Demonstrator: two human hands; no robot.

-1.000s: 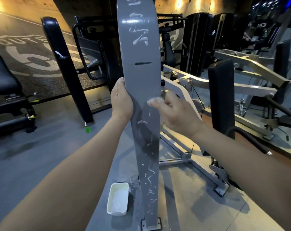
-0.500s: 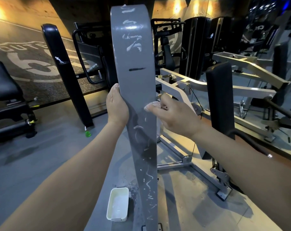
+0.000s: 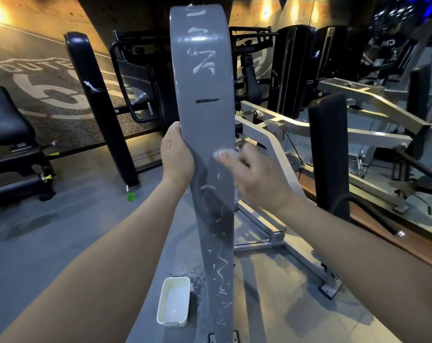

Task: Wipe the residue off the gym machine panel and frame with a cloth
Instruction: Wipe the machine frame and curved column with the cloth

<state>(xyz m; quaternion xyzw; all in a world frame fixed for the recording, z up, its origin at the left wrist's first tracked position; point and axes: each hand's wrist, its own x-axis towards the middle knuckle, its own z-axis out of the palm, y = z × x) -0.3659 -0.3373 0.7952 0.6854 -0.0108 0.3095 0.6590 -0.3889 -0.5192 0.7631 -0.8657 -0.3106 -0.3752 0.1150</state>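
Observation:
A tall grey machine panel (image 3: 205, 120) stands upright in front of me, with white residue streaks near its top (image 3: 202, 60) and down its lower part (image 3: 221, 271). My left hand (image 3: 176, 157) grips the panel's left edge at mid height. My right hand (image 3: 257, 177) reaches in from the right, and its fingertips, coated in white paste, touch the panel's right side. The right hand is motion-blurred. No cloth is in view.
A white plastic tub (image 3: 174, 300) sits on the floor left of the panel's base. The machine's white frame (image 3: 272, 144) and a black pad (image 3: 328, 144) stand to the right. A black upright pad (image 3: 98, 107), a bench (image 3: 7, 134) and a small green object (image 3: 131, 196) are at the left.
My right fingertips shifted slightly along the panel's right side and are now blurred. My left hand keeps its grip on the left edge. The view has tilted a little.

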